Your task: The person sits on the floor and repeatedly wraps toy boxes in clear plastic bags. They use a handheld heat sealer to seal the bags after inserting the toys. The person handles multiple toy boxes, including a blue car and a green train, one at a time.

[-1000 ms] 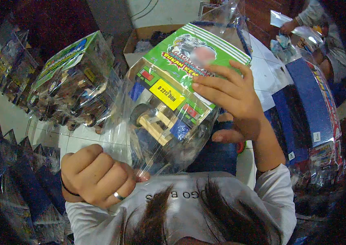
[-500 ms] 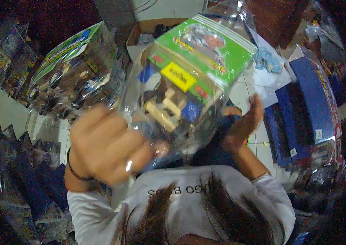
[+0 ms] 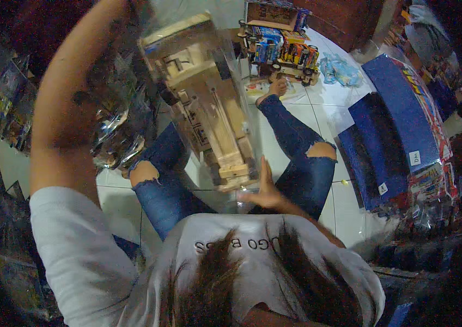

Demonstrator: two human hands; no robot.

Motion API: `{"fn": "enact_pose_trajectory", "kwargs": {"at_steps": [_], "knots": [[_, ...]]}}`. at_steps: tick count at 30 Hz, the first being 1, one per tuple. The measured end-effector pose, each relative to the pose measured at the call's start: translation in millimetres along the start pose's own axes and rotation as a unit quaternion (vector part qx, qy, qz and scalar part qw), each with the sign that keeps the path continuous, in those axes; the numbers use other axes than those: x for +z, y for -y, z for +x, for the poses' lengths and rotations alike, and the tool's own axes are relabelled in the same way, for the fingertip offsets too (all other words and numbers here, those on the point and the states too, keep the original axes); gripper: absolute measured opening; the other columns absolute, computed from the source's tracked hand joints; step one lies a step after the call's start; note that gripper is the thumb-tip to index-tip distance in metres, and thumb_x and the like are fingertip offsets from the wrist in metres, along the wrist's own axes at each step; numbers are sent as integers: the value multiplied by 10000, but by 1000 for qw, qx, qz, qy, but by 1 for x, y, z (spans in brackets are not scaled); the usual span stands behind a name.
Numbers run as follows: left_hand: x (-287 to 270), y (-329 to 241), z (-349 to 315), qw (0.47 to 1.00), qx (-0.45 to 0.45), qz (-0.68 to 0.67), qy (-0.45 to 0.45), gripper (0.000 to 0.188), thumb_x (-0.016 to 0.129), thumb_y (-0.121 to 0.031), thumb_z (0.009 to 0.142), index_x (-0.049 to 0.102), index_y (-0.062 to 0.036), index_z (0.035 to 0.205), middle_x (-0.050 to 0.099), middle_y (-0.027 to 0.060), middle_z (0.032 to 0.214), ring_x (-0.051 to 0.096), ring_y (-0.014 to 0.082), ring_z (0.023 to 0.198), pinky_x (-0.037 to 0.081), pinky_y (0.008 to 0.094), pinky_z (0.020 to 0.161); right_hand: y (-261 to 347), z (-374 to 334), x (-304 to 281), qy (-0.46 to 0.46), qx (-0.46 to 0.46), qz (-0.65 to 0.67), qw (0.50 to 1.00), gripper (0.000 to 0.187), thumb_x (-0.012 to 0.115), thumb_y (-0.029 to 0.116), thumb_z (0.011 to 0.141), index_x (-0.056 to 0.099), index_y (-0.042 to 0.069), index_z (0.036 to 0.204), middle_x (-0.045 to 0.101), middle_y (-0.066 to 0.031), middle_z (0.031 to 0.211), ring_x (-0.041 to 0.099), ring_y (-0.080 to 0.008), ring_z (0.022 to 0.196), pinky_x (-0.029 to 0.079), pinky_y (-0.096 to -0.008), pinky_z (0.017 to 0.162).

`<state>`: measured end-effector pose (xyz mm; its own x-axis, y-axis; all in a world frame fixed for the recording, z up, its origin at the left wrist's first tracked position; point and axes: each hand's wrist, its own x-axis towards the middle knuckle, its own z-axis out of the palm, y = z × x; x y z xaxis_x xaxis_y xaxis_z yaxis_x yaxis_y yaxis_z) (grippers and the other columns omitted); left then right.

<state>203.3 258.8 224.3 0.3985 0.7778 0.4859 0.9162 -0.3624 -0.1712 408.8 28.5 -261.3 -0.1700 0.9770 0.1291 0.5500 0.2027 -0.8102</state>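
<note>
A wooden toy truck (image 3: 209,109) in clear plastic wrap is held tilted above my lap, its pale wooden underside facing me. My right hand (image 3: 266,192) cups its near end, thumb raised along the side and fingers curled beneath. My left forearm (image 3: 73,98) stretches up past the picture's upper edge beside the truck's far end, so my left hand is out of view. Plastic film gleams around the truck's sides.
More toy trucks (image 3: 283,46) stand beyond my foot on the tiled floor. Wrapped trucks (image 3: 119,136) are at left. Blue panels (image 3: 400,114) are stacked at right, near a crumpled light-blue plastic (image 3: 341,71). My knees (image 3: 321,151) are on either side below the truck.
The wrapped truck has turned from its green printed side to its wooden underside. My left arm has reached up out of the picture; my right hand has moved in to the truck's near end.
</note>
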Motion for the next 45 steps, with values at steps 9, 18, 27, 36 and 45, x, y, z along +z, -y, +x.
{"fn": "enact_pose_trajectory", "kwargs": {"at_steps": [9,18,27,36,45], "knots": [[-66,68,-36,995,-40,-78,-54,421,702,-409,831,688,11,854,654,86,761,609,176,704,503,358,656,-54,25,-130,-270,107,236,928,237,450,143,897,632,-4,859,580,-93,673,549,-187,544,434,-337,511],[104,105,-262,905,-261,-336,-10,413,643,-395,891,611,-44,677,519,-44,633,435,80,592,339,259,543,5,137,-297,-585,-12,213,783,292,459,214,894,699,57,947,607,-56,842,509,-131,649,392,-247,539],[167,131,-344,886,-359,-294,15,439,609,-364,922,576,-3,674,508,2,616,424,106,589,346,294,548,63,164,-254,-314,78,-264,908,268,594,239,845,666,89,1055,671,-153,1006,627,-303,976,465,-406,855],[140,71,-323,952,-287,-36,-101,367,701,-338,827,625,19,863,612,141,770,581,322,717,461,394,691,126,165,-131,267,-270,-307,873,298,649,276,811,599,46,994,611,-163,939,577,-373,924,453,-467,824],[200,-106,-237,955,96,-185,211,512,619,-450,831,626,7,1062,624,273,1035,603,425,946,477,480,848,115,155,-148,188,-272,-285,900,308,625,316,856,554,17,847,584,-170,833,578,-382,814,457,-457,716]]}}
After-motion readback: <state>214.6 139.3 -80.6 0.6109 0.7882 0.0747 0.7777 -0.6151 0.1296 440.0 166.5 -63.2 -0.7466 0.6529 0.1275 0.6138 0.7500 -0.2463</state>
